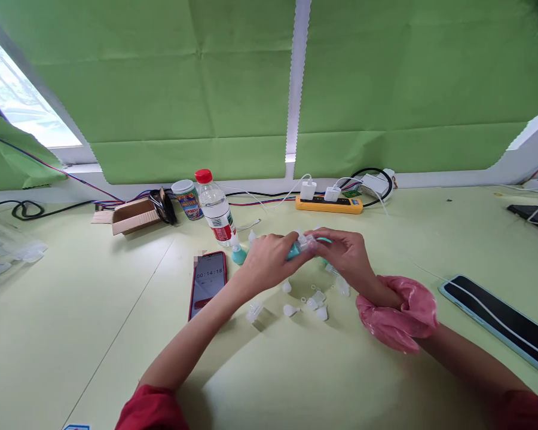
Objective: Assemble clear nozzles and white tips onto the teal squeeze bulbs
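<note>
Over the middle of the table, my left hand (269, 260) is closed around a teal-and-clear plastic piece (301, 243), which is partly hidden by the fingers. The fingertips of my right hand (347, 251) pinch its clear end, and a pink plastic wrap (399, 313) encircles that wrist. A small teal bulb with a clear tip (239, 254) stands just left of my left hand. Below the hands lie several translucent caps and nozzles, among them a pointed cap (290, 310) and a clear cup-like part (254, 312). More clear pieces (342, 285) rest under my right hand.
A water bottle with a red cap (216, 209), a patterned can (187, 200) and an open cardboard box (135, 216) stand at the back. A phone showing a timer (208, 280) lies left; a cabled tablet-like device (502, 316) lies right. An orange power strip (329, 205) sits behind.
</note>
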{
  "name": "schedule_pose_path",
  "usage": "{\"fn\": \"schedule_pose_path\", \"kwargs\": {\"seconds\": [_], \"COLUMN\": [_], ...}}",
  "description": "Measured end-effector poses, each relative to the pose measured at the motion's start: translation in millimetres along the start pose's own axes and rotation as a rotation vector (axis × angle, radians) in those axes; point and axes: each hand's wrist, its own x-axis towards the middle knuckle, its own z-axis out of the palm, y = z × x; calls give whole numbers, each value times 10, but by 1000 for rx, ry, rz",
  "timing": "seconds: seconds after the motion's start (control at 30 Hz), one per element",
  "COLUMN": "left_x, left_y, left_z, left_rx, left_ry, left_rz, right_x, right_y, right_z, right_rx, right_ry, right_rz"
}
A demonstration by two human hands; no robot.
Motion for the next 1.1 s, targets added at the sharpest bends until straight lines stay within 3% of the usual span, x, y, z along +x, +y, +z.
{"fn": "schedule_pose_path", "kwargs": {"seconds": [0.13, 0.3, 0.53, 0.67, 0.83, 0.97, 1.1], "left_x": [10, 39, 66, 38, 14, 10, 19], "left_y": [-63, -145, -171, -155, -78, -40, -62], "left_z": [-64, -41, 77, 49, -34, -36, 4], "left_rx": [-234, -637, -852, -761, -492, -268, -137], "left_ry": [68, 189, 280, 235, 145, 69, -27], "left_rz": [-69, -118, -173, -150, -135, -95, -42], "right_x": [54, 52, -132, -124, -71, -53, 37], "right_y": [144, 371, 541, 554, 455, 372, 340], "right_z": [-39, -26, 115, 133, 60, 15, -48], "right_rx": [-27, -517, -808, -843, -860, -856, -869], "right_ry": [29, -413, -658, -807, -905, -888, -760], "right_rz": [30, 26, -11, -47, -61, -77, -96]}}
